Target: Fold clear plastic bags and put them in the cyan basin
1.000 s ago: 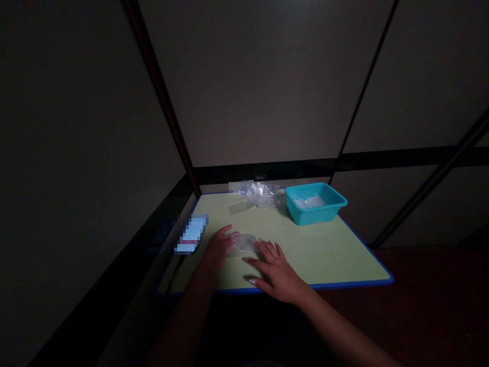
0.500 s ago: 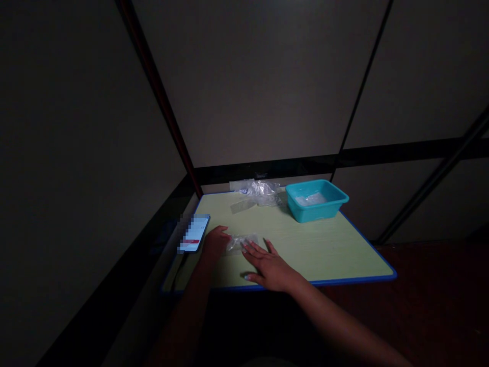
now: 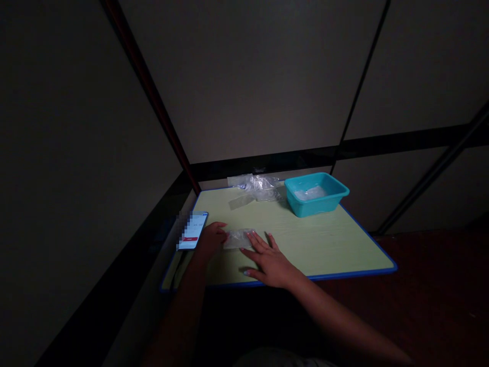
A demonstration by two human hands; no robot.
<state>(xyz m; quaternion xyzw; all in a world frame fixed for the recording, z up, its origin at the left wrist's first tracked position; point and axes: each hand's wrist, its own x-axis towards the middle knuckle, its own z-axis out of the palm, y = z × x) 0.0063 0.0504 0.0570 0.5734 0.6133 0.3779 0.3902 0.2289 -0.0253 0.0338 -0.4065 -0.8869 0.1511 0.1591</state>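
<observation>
While the right hand rests with fingers spread on the near-right end of the clear plastic piece, creasing looks the likeliest trouble.
The piece lies flat on the table between both hands; the left hand curls at its other end, whether pinching I cannot tell. Uneven fingertip pressure could wrinkle or skid the thin film, and a leftward slip could nudge the phone just beside the left hand.

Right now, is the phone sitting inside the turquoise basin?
No, the phone lies at the left edge of the table, beside the left hand, while the turquoise basin stands at the back right.
</observation>
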